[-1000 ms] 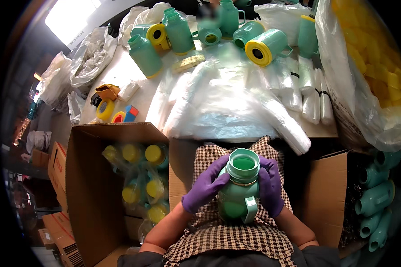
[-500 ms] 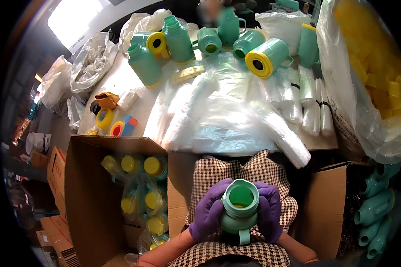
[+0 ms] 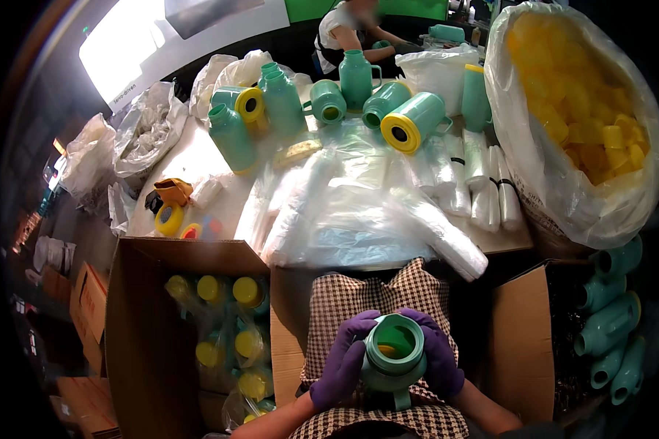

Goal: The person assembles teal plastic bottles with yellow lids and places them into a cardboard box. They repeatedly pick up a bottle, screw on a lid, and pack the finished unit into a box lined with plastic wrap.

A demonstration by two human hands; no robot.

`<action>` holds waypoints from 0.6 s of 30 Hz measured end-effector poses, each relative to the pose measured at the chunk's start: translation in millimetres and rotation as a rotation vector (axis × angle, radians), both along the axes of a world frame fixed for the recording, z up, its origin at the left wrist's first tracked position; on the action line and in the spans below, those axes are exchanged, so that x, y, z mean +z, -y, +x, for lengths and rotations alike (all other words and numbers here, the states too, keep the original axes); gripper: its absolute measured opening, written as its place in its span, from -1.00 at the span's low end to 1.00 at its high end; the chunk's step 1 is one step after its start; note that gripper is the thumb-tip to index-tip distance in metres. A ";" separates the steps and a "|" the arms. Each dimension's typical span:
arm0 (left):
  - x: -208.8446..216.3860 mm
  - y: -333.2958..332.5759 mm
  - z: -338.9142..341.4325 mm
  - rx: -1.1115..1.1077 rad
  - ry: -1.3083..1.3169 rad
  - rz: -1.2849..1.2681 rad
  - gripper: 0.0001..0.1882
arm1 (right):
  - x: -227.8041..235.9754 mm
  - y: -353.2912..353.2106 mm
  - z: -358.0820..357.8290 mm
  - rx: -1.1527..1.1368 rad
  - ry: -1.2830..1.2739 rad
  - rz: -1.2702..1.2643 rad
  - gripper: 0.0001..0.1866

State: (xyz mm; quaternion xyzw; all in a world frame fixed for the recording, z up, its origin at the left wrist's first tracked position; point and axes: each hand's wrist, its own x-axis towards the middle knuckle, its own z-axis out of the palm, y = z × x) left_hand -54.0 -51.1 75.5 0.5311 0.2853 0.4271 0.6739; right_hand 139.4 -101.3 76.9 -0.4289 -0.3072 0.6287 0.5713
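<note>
Over my lap I hold a green plastic flask body (image 3: 392, 374) with its wide round mouth tipped up and its handle pointing toward me. A bit of yellow shows deep inside it. My left hand (image 3: 343, 362), in a purple glove, is closed around its left side. My right hand (image 3: 439, 360), gloved the same way, is closed around the right side. The flask body hides some of the fingertips. Beneath it lies a checked apron (image 3: 377, 293) across my knees.
On the table (image 3: 179, 157) stand and lie several green flasks (image 3: 231, 137) and clear plastic bags (image 3: 359, 205). An open box (image 3: 165, 351) of yellow-topped flasks is at left, another carton (image 3: 521, 344) at right. A large bag (image 3: 512, 146) holds yellow parts. A person (image 3: 344, 33) works behind.
My view has tilted upward, bringing the person at the back into sight. The flask body has turned slightly, showing more yellow inside; both hands still grip it.
</note>
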 end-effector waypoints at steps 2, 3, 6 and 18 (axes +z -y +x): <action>6.7 -2.8 5.2 0.005 -0.061 0.065 -0.64 | 1.6 -0.6 -2.1 -0.061 -0.023 -0.008 -0.48; 1.1 -2.8 3.2 0.008 -0.007 0.002 -0.63 | 0.1 -2.4 -4.1 -0.054 0.005 0.005 -0.48; -7.7 -11.9 -1.1 -0.007 0.028 -0.071 -0.59 | 3.9 -8.8 -8.9 -0.060 0.282 0.136 -0.48; -3.0 -29.6 6.9 -0.097 0.022 0.024 -0.54 | 4.5 -18.5 -2.2 -0.096 0.199 0.110 -0.53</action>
